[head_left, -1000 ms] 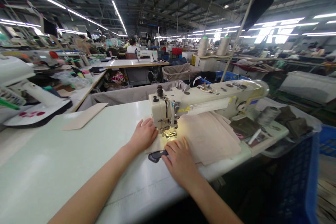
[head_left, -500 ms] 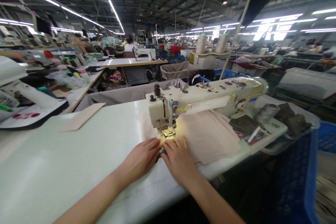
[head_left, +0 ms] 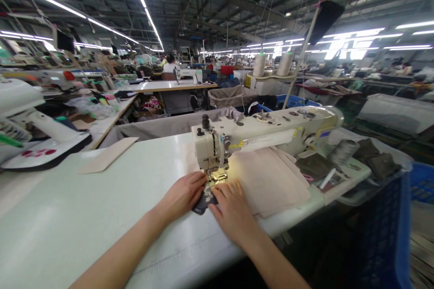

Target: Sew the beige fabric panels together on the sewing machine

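Observation:
A cream sewing machine (head_left: pixel 257 133) stands on the pale green table (head_left: pixel 84 216). A small dark fabric piece (head_left: pixel 202 202) lies just in front of the lit presser foot (head_left: pixel 219 175). My left hand (head_left: pixel 185 194) rests on its left side with fingers lying flat and close together. My right hand (head_left: pixel 230 210) presses flat on its right side, fingers pointing at the needle. A stack of beige fabric pieces (head_left: pixel 271 180) lies under the machine arm, right of my right hand.
A beige card (head_left: pixel 108 155) lies at the table's left. Dark fabric pieces and a grey thread cone (head_left: pixel 342 151) sit at the right end. A blue crate (head_left: pixel 396 230) stands at the right. Another machine (head_left: pixel 30 122) is at far left. Other workstations fill the background.
My left hand came back from beside the needle to the dark piece. Both hands then pushed the piece forward, so it now sits turned lengthwise toward the presser foot.

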Tool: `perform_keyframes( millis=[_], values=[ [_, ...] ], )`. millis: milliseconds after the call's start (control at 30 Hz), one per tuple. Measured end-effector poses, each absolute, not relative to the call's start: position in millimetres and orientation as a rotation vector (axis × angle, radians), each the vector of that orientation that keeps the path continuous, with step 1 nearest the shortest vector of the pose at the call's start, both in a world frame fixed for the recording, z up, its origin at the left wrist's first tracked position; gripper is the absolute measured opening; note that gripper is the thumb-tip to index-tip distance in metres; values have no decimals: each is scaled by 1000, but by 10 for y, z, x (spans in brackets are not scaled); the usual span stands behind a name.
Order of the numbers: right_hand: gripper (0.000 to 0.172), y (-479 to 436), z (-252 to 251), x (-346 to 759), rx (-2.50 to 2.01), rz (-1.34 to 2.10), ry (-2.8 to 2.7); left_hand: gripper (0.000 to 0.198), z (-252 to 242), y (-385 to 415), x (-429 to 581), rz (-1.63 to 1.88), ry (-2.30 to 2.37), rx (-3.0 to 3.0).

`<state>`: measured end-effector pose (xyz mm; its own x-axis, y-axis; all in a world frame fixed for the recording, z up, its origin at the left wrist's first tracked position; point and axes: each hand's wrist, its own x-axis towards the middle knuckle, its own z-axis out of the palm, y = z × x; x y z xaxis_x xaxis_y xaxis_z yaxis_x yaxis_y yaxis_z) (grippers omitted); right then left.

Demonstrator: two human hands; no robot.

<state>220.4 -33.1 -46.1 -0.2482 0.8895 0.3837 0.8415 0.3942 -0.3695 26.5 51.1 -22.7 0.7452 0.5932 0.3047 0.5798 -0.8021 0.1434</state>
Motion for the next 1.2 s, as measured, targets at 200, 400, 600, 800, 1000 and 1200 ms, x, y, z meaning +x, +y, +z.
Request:
perform_keyframes(
  millis=[200, 400, 600, 800, 1000, 1200],
  values=[
    [23, -457, -507, 2209, -1385, 147, -2068, 31, -196, 405, 260, 462, 1172, 2858],
    [24, -524, -471, 2306, -1371, 169, -2054, 17, -140, -78, 371, 349, 1131, 2877],
    [19, -596, -481, 2374, -1367, 181, -2118, 28, -227, -272, 410, 417, 1003, 2920],
    [18, -602, -485, 2390, -1386, 120, -2176, 29, -208, -233, 394, 373, 969, 2995],
    [13, -484, -418, 2368, -1417, 107, -2209, 26, -173, -120, 389, 359, 961, 2961],
    [12, -223, -399, 2313, -1460, 51, -2222, 22, -162, 143, 372, 382, 978, 2939]
  ],
)
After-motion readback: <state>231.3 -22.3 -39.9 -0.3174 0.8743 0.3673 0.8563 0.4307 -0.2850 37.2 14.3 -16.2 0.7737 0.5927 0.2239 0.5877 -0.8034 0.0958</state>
